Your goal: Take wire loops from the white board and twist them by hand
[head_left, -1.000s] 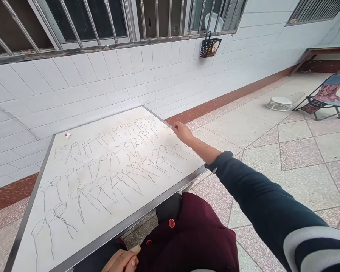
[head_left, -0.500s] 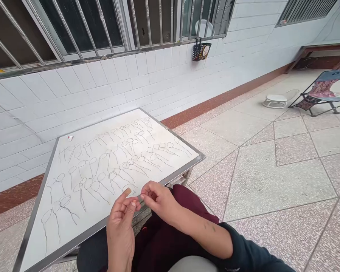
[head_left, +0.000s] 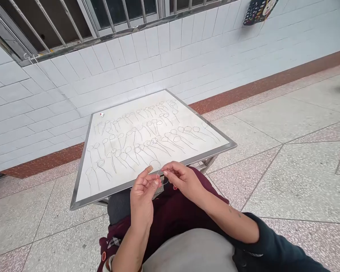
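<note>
My left hand (head_left: 143, 192) and my right hand (head_left: 182, 179) meet over my lap at the near edge of a white metal-rimmed table (head_left: 81, 177). Between their fingertips they pinch a thin wire with a small loop (head_left: 155, 165) at its top. Several similar looped wires (head_left: 147, 141) lie in rows across the tabletop. A tiny white and red object (head_left: 101, 114) lies at the table's far left corner.
A white tiled wall (head_left: 115, 71) with a barred window (head_left: 73, 22) stands right behind the table. A dark patterned basket (head_left: 259, 11) hangs from the sill at upper right. Speckled floor tiles (head_left: 286, 162) stretch to the right.
A second ago my right arm reached to the table's far right edge. It came back to my lap, both hands joined on a looped wire, and my view tilted downward.
</note>
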Demonstrator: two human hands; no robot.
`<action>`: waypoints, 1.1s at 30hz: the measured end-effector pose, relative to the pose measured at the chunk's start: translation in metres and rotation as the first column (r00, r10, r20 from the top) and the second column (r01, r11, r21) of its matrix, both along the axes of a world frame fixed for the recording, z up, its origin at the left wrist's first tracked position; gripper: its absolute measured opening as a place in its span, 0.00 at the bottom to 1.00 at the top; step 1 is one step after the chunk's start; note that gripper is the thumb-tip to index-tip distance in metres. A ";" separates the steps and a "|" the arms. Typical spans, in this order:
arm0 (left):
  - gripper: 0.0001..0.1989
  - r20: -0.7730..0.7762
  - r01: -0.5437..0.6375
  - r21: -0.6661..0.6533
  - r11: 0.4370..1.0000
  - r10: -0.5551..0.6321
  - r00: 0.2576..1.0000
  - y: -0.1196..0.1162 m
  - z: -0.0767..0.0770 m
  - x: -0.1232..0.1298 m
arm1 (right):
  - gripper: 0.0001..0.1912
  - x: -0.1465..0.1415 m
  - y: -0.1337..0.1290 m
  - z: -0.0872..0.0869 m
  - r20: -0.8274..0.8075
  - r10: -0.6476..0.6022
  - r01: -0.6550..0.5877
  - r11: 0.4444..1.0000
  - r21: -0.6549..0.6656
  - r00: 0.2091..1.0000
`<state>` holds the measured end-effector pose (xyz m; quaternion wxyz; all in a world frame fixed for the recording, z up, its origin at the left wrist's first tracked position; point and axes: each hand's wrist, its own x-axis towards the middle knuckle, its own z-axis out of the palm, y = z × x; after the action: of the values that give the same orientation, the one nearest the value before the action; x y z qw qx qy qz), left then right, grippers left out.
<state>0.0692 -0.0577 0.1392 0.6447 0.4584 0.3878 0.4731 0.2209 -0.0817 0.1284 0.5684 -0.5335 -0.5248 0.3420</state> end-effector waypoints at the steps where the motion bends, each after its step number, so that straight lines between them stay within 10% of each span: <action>1: 0.23 0.014 -0.008 -0.006 1.000 0.008 1.000 0.000 0.001 -0.002 | 0.07 -0.002 0.000 0.001 0.013 -0.002 0.002 1.000 0.004 1.000; 11: 0.19 0.079 -0.038 -0.027 0.999 0.040 0.996 -0.002 0.005 -0.007 | 0.05 -0.014 -0.008 0.004 0.195 -0.017 0.000 0.996 0.085 0.981; 33: 0.18 0.023 -0.112 0.071 0.991 0.111 0.994 -0.005 0.000 0.008 | 0.06 -0.009 -0.011 -0.002 0.046 0.068 -0.069 0.998 0.007 0.997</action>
<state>0.0771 -0.0623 0.1389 0.6040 0.4545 0.3896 0.5262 0.2121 -0.0926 0.1266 0.5464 -0.5204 -0.5572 0.3466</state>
